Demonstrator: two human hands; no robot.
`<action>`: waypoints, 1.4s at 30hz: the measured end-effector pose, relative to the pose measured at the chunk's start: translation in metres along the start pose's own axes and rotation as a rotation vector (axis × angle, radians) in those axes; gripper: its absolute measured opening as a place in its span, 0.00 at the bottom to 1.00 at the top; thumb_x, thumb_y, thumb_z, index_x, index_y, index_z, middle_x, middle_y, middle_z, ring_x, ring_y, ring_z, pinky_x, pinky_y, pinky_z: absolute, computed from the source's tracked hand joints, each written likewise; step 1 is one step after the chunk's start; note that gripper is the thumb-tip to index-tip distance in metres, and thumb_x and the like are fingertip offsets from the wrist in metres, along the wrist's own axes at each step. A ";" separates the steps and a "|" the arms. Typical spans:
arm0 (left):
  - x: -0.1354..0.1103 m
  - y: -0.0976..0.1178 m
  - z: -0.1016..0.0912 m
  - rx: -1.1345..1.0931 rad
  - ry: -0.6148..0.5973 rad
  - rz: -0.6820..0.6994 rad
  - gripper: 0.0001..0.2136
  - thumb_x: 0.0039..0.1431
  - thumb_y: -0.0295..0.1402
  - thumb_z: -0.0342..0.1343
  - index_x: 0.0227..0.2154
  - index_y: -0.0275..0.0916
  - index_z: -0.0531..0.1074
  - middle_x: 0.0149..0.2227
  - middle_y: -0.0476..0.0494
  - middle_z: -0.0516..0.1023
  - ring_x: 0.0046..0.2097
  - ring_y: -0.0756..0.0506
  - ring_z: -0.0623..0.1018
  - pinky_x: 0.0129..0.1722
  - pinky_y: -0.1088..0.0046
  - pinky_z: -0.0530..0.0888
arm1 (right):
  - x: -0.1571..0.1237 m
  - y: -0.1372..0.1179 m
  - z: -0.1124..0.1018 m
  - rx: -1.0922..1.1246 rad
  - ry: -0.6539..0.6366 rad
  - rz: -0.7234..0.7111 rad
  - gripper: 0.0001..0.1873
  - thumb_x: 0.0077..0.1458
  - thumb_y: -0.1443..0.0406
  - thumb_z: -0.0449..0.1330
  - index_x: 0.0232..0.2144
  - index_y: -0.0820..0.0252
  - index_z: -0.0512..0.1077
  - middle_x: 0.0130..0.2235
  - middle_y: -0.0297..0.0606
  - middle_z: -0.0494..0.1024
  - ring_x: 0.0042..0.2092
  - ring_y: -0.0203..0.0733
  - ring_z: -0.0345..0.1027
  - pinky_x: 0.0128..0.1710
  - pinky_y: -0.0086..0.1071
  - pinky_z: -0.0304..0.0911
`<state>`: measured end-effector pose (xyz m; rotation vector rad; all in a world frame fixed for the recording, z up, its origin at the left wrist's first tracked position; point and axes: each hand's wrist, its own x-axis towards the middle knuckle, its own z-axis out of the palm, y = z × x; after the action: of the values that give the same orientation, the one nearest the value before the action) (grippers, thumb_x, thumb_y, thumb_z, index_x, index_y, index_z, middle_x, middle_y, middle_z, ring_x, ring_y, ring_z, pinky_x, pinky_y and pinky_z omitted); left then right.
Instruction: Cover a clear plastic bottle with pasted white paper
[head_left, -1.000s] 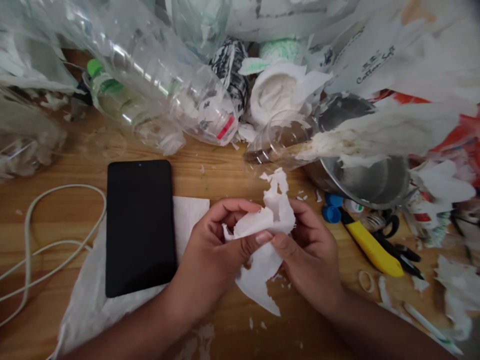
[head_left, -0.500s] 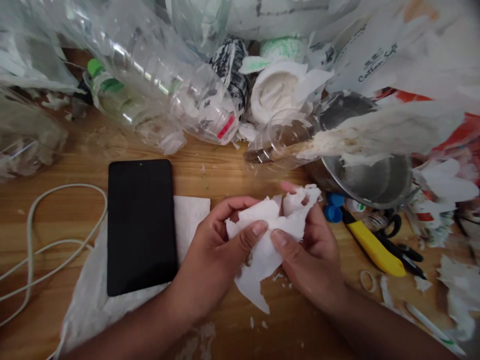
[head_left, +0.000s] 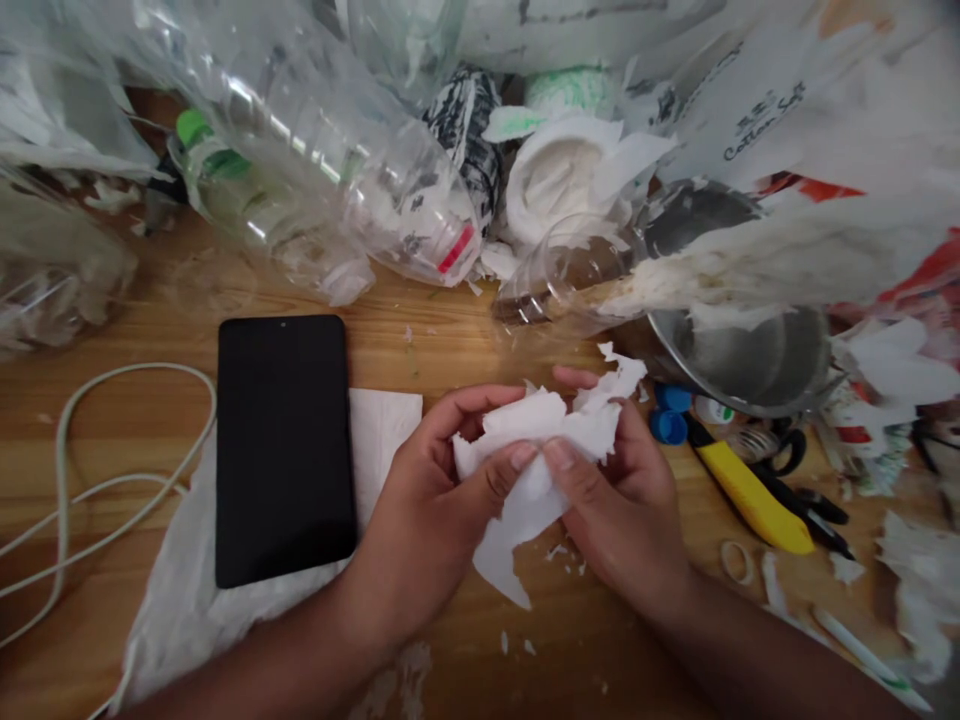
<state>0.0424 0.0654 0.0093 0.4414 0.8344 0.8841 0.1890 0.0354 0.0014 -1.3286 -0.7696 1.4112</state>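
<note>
A torn, crumpled piece of white paper (head_left: 525,500) hangs between my two hands above the wooden table, its edges ragged and one strip drooping toward me. My left hand (head_left: 442,490) pinches it with the thumb on top and the fingers curled behind. From the other side my right hand (head_left: 619,500) grips the same paper, its thumb close to the left thumb. Most fingertips are hidden behind the paper. Small white scraps (head_left: 559,552) lie on the table below.
A black tablet (head_left: 285,450) lies left on white sheeting, beside a white cable (head_left: 64,480). Clear plastic bottles (head_left: 405,190) and a metal pot (head_left: 750,360) stand at the back. A yellow-handled cutter (head_left: 754,495), blue caps (head_left: 667,427) and paper scraps (head_left: 922,590) lie right.
The paper has shifted slightly in my hands; its upper right part is folded differently and the drooping strip sits a little higher. Both hands keep their hold, almost in the same place.
</note>
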 end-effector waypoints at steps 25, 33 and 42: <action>0.003 -0.003 -0.005 0.005 -0.076 -0.011 0.12 0.60 0.35 0.65 0.46 0.45 0.73 0.42 0.52 0.79 0.34 0.54 0.76 0.37 0.78 0.75 | 0.012 -0.004 0.000 0.139 -0.064 0.009 0.13 0.57 0.61 0.68 0.44 0.44 0.75 0.41 0.30 0.81 0.40 0.37 0.77 0.39 0.32 0.75; 0.001 0.000 -0.003 0.003 -0.052 -0.017 0.13 0.59 0.35 0.66 0.46 0.45 0.74 0.42 0.51 0.79 0.33 0.55 0.76 0.37 0.79 0.74 | 0.013 -0.002 0.000 0.067 -0.035 -0.002 0.12 0.57 0.58 0.68 0.43 0.43 0.74 0.40 0.29 0.81 0.37 0.36 0.77 0.36 0.31 0.74; 0.001 -0.001 -0.004 -0.022 -0.022 -0.019 0.16 0.54 0.31 0.69 0.45 0.46 0.75 0.38 0.53 0.79 0.33 0.55 0.76 0.34 0.81 0.74 | 0.013 -0.002 0.002 0.130 0.020 0.000 0.14 0.55 0.59 0.70 0.44 0.45 0.75 0.43 0.29 0.81 0.39 0.34 0.76 0.39 0.27 0.74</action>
<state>0.0403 0.0654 0.0059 0.4223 0.8068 0.8683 0.1894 0.0481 -0.0005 -1.2408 -0.6536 1.4212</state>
